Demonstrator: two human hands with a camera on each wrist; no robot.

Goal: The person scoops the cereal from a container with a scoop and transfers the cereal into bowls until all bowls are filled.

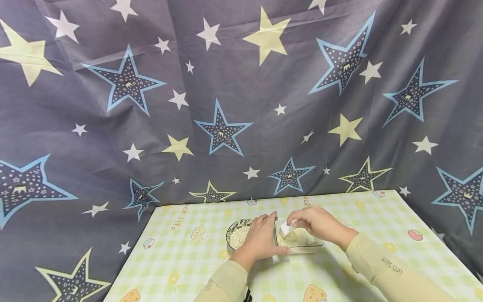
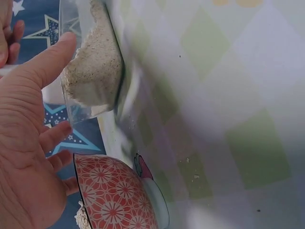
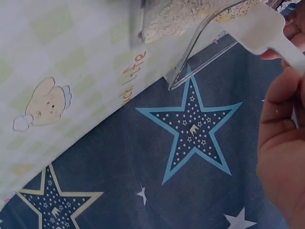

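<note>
A clear glass container (image 1: 305, 250) stands on the table with pale oat-like flakes (image 2: 96, 62) heaped in it. My right hand (image 1: 318, 223) pinches the handle of a white plastic scoop (image 3: 259, 29), its bowl down among the flakes at the container's left part. Spread along the container's left side, my left hand (image 1: 261, 239) has its fingers extended, the thumb (image 2: 57, 53) overlapping the glass wall in the left wrist view. Left of it is a round bowl (image 2: 112, 193), red-patterned outside, also holding flakes and partly hidden by the left hand.
A green-and-white checked cloth (image 1: 196, 260) with cartoon prints covers the table. Behind it hangs a dark curtain (image 1: 241, 88) with stars. A few loose crumbs (image 2: 196, 176) lie on the cloth near the bowl.
</note>
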